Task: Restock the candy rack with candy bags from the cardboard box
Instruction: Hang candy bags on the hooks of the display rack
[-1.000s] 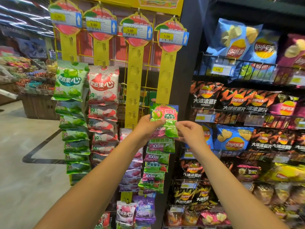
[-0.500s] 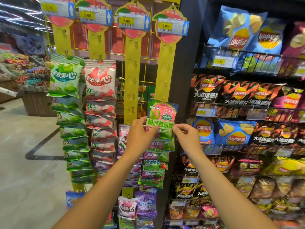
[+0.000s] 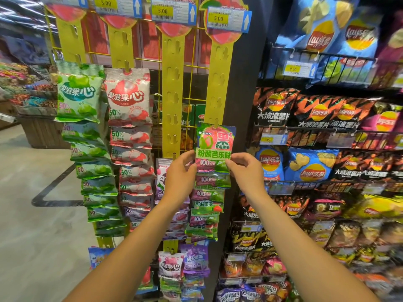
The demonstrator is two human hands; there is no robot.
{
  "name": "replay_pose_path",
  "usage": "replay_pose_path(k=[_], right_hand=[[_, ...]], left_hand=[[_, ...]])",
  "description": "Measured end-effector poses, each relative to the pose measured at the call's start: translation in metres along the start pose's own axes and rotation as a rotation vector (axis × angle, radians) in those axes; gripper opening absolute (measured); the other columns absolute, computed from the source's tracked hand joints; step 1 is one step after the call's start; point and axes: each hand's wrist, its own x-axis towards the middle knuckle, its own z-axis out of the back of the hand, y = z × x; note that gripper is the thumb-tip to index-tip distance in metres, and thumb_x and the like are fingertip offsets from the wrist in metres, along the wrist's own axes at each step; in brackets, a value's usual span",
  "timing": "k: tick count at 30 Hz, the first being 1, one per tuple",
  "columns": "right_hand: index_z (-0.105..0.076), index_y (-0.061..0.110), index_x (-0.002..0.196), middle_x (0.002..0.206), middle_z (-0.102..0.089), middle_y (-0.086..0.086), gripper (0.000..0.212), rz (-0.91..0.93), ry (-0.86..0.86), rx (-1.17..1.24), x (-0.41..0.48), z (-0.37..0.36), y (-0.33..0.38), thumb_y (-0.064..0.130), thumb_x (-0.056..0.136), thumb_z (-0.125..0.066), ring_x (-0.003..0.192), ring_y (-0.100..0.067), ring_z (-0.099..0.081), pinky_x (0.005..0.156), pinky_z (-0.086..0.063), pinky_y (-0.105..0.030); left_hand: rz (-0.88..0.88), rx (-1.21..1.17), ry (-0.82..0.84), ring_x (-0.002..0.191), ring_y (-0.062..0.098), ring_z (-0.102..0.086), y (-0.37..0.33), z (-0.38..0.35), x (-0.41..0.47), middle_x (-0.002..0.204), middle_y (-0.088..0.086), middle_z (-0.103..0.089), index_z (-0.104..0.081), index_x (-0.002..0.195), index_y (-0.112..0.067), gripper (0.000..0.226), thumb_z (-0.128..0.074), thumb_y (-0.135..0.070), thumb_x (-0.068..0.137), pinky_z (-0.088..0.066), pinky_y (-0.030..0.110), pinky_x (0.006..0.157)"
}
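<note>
The candy rack is a yellow wire grid with four yellow hanging strips; the rightmost strip (image 3: 218, 83) carries a green-and-pink candy bag (image 3: 214, 141) on a hook, above a column of similar bags. My left hand (image 3: 180, 177) pinches that bag's lower left edge. My right hand (image 3: 246, 168) pinches its lower right edge. The third strip (image 3: 173, 88) is bare in its upper part. Green bags (image 3: 79, 95) and white-red bags (image 3: 128, 99) fill the two left strips. The cardboard box is out of view.
Wire shelves (image 3: 322, 54) packed with chip bags stand directly to the right, past a dark post (image 3: 246, 88). A wooden display bin (image 3: 41, 129) sits at far left on the pale floor (image 3: 32, 214). Price tags (image 3: 226, 19) top the strips.
Both hands raised the green-and-pink bag up the rightmost strip, where it now hangs from a higher hook. The camera has come closer to the rack.
</note>
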Motion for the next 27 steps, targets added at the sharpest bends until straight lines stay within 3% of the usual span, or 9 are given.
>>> replay_pose_path(k=[4, 7, 9, 13, 17, 20, 27], right_hand=[[-0.072, 0.023, 0.101, 0.1, -0.074, 0.008, 0.012, 0.022, 0.025, -0.012, -0.001, 0.003, 0.001, 0.025, 0.091, -0.078, 0.095, -0.011, -0.071, 0.089, -0.061, -0.044], [-0.072, 0.023, 0.104, 0.102, -0.074, 0.008, 0.015, 0.041, 0.068, -0.016, -0.004, 0.007, 0.003, 0.027, 0.091, -0.077, 0.096, -0.011, -0.071, 0.09, -0.061, -0.044], [-0.071, 0.021, 0.108, 0.104, -0.072, 0.008, 0.019, 0.061, 0.099, -0.039, -0.009, 0.012, 0.005, 0.027, 0.092, -0.076, 0.097, -0.008, -0.069, 0.093, -0.059, -0.04], [-0.067, 0.021, 0.124, 0.118, -0.068, 0.009, 0.032, 0.105, 0.164, -0.148, -0.022, 0.027, -0.002, 0.03, 0.093, -0.074, 0.109, -0.007, -0.064, 0.097, -0.055, -0.033], [-0.061, 0.025, 0.135, 0.131, -0.057, 0.01, 0.043, 0.131, 0.242, -0.328, -0.042, 0.055, -0.031, 0.036, 0.095, -0.07, 0.12, -0.006, -0.054, 0.098, -0.046, -0.026], [-0.062, 0.023, 0.132, 0.129, -0.057, 0.009, 0.043, 0.164, 0.254, -0.424, -0.063, 0.084, -0.061, 0.036, 0.093, -0.072, 0.124, -0.011, -0.054, 0.101, -0.042, -0.024], [-0.051, 0.028, 0.147, 0.159, -0.037, 0.007, 0.055, -0.021, 0.324, -0.612, -0.123, 0.17, -0.12, 0.049, 0.098, -0.062, 0.149, -0.014, -0.031, 0.121, -0.032, -0.036]], left_hand=[[-0.035, 0.047, 0.025, 0.134, 0.015, -0.057, -0.005, 0.006, -0.002, 0.149, -0.003, -0.058, -0.051, 0.151, -0.02, 0.047, -0.057, -0.01, 0.106, -0.047, 0.026, 0.107], [-0.114, 0.132, 0.04, 0.128, 0.011, -0.059, -0.009, 0.008, -0.008, 0.149, -0.006, -0.057, -0.049, 0.152, -0.024, 0.048, -0.06, -0.018, 0.106, -0.051, 0.032, 0.107], [-0.199, 0.291, 0.027, 0.13, 0.007, -0.052, -0.007, 0.008, -0.014, 0.152, -0.007, -0.052, -0.044, 0.155, -0.025, 0.053, -0.062, -0.021, 0.105, -0.046, 0.027, 0.107], [-0.351, 0.733, 0.018, 0.157, 0.023, -0.022, 0.008, 0.0, -0.031, 0.169, -0.001, -0.027, -0.03, 0.162, -0.029, 0.066, -0.058, -0.041, 0.104, -0.03, 0.046, 0.126], [-0.425, 0.98, 0.055, 0.162, 0.027, -0.002, 0.031, -0.023, -0.058, 0.175, 0.0, -0.006, -0.019, 0.165, -0.035, 0.072, -0.049, -0.056, 0.103, -0.015, 0.047, 0.128], [-0.445, 1.042, 0.085, 0.162, 0.031, -0.005, 0.05, -0.046, -0.08, 0.175, 0.004, -0.011, -0.026, 0.164, -0.033, 0.072, -0.053, -0.056, 0.101, -0.017, 0.054, 0.127], [-0.381, 1.057, 0.301, 0.161, 0.031, -0.006, 0.078, -0.125, -0.141, 0.174, 0.003, -0.013, -0.028, 0.164, -0.033, 0.071, -0.051, -0.058, 0.101, -0.021, 0.056, 0.128]])
